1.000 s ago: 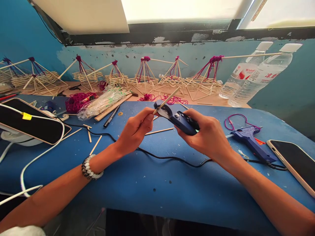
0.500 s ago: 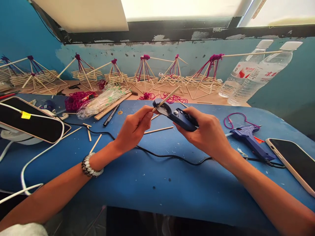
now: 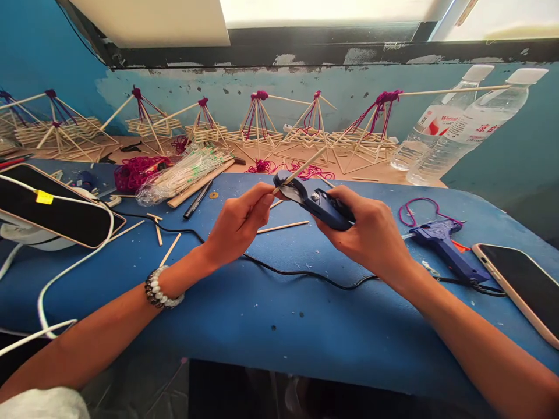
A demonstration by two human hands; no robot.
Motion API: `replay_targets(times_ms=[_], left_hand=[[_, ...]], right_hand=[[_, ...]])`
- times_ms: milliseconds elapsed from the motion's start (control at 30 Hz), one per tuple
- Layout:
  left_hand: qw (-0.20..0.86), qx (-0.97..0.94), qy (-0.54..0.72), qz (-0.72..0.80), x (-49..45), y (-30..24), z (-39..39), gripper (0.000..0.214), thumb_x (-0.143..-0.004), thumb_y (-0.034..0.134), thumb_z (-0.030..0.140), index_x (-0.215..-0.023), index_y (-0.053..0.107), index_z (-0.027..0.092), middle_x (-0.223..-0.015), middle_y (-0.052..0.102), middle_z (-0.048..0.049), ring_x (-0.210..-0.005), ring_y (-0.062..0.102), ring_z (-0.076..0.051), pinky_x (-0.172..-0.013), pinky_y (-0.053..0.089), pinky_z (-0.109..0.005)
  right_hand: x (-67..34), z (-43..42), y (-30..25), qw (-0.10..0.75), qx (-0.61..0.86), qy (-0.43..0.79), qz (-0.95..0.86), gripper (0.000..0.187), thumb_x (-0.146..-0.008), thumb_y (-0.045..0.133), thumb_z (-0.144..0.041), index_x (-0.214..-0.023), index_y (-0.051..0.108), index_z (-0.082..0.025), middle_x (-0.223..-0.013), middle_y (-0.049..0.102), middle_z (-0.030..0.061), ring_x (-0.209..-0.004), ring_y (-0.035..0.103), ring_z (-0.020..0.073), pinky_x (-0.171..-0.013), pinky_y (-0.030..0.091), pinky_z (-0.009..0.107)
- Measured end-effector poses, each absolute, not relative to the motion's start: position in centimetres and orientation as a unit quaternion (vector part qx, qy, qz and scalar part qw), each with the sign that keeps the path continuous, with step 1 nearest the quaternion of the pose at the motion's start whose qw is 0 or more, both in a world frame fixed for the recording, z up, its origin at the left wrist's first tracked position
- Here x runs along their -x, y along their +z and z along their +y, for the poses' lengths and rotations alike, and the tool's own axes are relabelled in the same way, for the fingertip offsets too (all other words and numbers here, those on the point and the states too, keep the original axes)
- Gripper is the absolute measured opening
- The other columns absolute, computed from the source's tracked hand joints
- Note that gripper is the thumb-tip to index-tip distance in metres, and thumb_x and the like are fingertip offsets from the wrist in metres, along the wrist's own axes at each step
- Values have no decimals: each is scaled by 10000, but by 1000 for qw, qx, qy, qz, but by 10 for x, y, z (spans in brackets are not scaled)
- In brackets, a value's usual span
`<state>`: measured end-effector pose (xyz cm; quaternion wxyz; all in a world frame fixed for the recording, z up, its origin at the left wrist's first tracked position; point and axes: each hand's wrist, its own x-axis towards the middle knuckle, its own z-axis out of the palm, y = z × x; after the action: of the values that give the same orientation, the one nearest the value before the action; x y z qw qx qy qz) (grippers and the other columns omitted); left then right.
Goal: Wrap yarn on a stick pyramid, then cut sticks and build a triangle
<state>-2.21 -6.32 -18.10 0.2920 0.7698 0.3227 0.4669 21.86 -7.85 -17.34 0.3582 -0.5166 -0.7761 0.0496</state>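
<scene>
My left hand pinches a thin wooden stick near its lower end. The stick slants up and away, and its lower part lies against the dark nose of a blue hot glue gun. My right hand is shut around that gun, and my fingers hide its grip. The exact contact point between stick and nozzle is hidden. A black power cord runs from under my hands across the blue mat. A pearl-and-dark beaded bracelet circles my left wrist.
A second blue glue gun and a phone lie to the right. Another phone sits left beside white cables. Ahead are loose sticks, a bagged stick bundle, and purple-yarn stick frames. Water bottles stand back right.
The whole scene sits slightly higher in view. Both hands still hold the same things, with the stick and glue gun only slightly shifted.
</scene>
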Motion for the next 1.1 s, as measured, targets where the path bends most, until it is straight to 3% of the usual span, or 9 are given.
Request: replay_targets(times_ms=[400, 733, 1100], left_hand=[[278, -776, 477, 304, 23, -182, -62, 295, -1098, 451, 425, -921, 534, 204, -648, 398, 57, -557, 358, -86, -548, 362, -200], [270, -779, 474, 308, 24, -184, -61, 277, -1105, 446, 411, -1075, 619, 196, -649, 413, 54, -562, 375, -92, -550, 371, -205], [257, -780, 469, 326, 25, -183, -62, 299, -1103, 449, 425, -1105, 641, 197, -662, 438, 47, -573, 404, -91, -565, 385, -200]], right_hand=[[-219, -78, -174, 363, 506, 57, -780, 197, -865, 690, -348, -1022, 682, -228, -793, 730, 20, -635, 619, 177, -621, 399, 274], [-219, -78, -174, 361, 508, 61, -780, 183, -865, 685, -349, -1004, 670, -231, -759, 702, 7, -615, 589, 166, -612, 383, 271], [-221, -77, -177, 351, 515, 21, -782, 183, -870, 681, -368, -982, 678, -224, -711, 681, 7, -586, 579, 164, -587, 357, 269]])
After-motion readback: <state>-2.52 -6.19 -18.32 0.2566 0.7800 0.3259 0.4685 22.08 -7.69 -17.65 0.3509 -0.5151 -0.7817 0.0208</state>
